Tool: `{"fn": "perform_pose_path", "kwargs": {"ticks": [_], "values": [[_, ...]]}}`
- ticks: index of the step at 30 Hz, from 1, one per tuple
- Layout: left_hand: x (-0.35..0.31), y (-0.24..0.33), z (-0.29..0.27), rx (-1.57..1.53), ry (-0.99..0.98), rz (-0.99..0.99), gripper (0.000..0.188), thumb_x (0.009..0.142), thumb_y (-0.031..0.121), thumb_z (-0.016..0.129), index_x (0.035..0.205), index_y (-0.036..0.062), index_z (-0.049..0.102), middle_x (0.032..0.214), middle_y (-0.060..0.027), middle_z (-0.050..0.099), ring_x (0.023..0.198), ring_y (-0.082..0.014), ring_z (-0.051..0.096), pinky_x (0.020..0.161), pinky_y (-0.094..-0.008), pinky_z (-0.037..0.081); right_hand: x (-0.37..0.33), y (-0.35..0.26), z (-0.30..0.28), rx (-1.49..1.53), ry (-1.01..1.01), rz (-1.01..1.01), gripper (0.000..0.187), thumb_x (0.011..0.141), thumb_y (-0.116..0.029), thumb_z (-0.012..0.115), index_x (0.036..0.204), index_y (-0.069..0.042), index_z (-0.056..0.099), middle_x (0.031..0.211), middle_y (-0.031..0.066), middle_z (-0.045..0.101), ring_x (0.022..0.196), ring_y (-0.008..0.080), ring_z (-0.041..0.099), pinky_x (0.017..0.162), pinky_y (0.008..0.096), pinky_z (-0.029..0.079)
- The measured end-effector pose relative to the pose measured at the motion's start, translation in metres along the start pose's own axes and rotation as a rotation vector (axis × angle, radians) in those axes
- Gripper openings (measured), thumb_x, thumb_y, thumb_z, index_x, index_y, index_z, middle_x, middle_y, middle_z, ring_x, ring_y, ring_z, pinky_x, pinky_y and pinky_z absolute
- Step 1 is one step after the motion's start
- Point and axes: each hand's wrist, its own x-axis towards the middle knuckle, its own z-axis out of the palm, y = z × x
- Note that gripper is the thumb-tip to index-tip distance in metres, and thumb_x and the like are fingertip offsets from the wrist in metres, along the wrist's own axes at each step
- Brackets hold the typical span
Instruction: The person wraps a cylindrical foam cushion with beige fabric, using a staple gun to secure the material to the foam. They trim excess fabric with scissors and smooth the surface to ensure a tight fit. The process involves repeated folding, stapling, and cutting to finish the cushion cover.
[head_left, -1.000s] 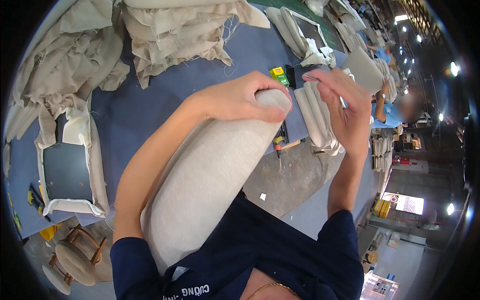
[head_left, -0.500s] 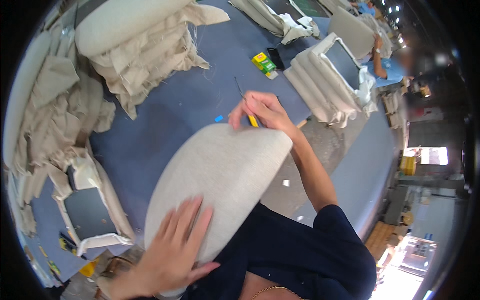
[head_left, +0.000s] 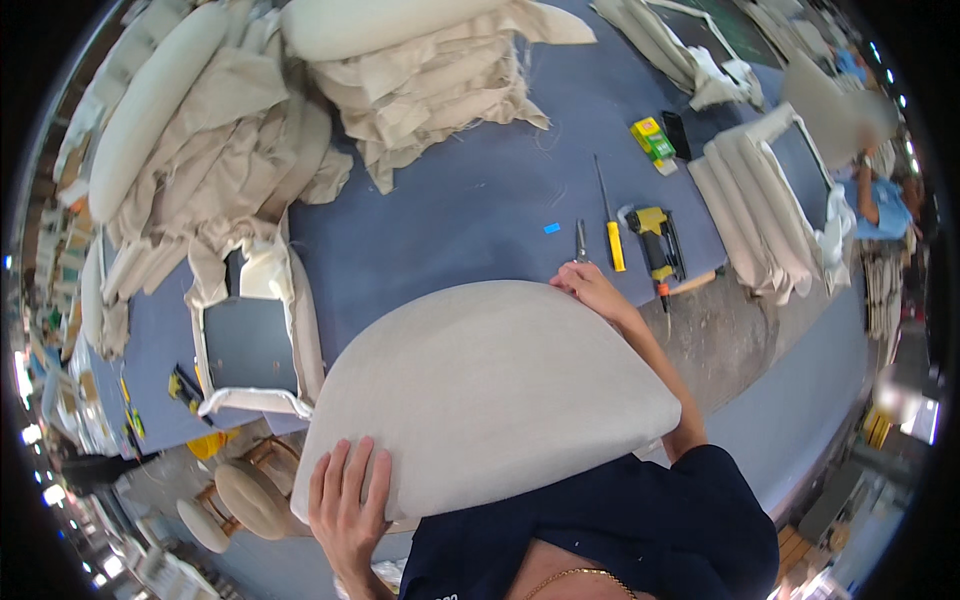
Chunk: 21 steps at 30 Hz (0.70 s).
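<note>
Two-sided support best steadies the cushion [head_left: 490, 395]: left hand [head_left: 348, 512] loosely spread on it at eight o'clock, right hand [head_left: 598, 292] half-curled at one, grip unclear.

Beige cloth [head_left: 420, 95] lies heaped along the far side of a blue-topped table [head_left: 430, 235], with a rumpled second heap [head_left: 215, 150] at its far left corner. Toward the table's right end rest a yellow-and-green box [head_left: 653, 143] and a black flat object [head_left: 676, 135] (the two nearly side by side), while a blue scrap [head_left: 551, 228] dots its middle. A yellow-and-black nail gun [head_left: 655, 240] and stacked padded panels [head_left: 755, 200] line the table's right edge. An upturned panel [head_left: 250, 345] occupies its left end; a round-seated stool [head_left: 252, 500] stands off its near left edge. A blue-shirted person [head_left: 885, 212] appears beyond its right end.
</note>
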Motion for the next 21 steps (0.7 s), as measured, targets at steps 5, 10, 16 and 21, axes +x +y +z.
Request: {"fn": "perform_pose_path", "kwargs": {"ticks": [5,10,16,21], "values": [[0.008,-0.016,0.001,0.219,0.105,0.211,0.033,0.083,0.013,0.065,0.116,0.0105,0.065,0.12,-0.0103,0.07,0.108,-0.0349,0.068,0.092,-0.0473,0.056,0.061,0.038,0.03,0.191,-0.189,0.519,0.03,0.1,-0.029,0.054,0.083,-0.004,0.06,0.078,-0.0004,0.053,0.075,0.0101,0.05,0.067,0.0316,0.043],[0.035,-0.029,-0.012,0.363,0.159,0.396,0.032,0.084,0.022,0.065,0.115,0.0119,0.066,0.12,-0.0091,0.07,0.107,-0.0348,0.068,0.095,-0.046,0.057,0.079,0.111,0.026,0.163,-0.042,0.153,0.031,0.102,-0.029,0.053,0.087,-0.003,0.063,0.083,0.0,0.058,0.079,0.0119,0.053,0.071,0.0331,0.046],[0.117,-0.082,0.03,0.303,0.4,0.435,0.041,0.085,0.012,0.063,0.126,0.0159,0.061,0.135,-0.0043,0.063,0.128,-0.028,0.058,0.113,-0.0475,0.044,0.085,0.114,-0.036,0.286,0.353,-0.023,0.031,0.104,-0.028,0.051,0.094,-0.002,0.065,0.091,0.0029,0.065,0.084,0.0139,0.058,0.078,0.0346,0.049],[0.146,-0.127,0.173,0.222,0.297,0.056,0.061,0.083,-0.003,0.06,0.141,0.0166,0.053,0.147,-0.0059,0.053,0.143,-0.027,0.043,0.122,-0.0457,0.033,0.041,0.075,-0.042,-0.291,0.401,-0.019,0.032,0.105,-0.026,0.05,0.098,0.001,0.065,0.071,0.0061,0.061,0.067,0.0113,0.056,0.065,0.0292,0.049]]}}
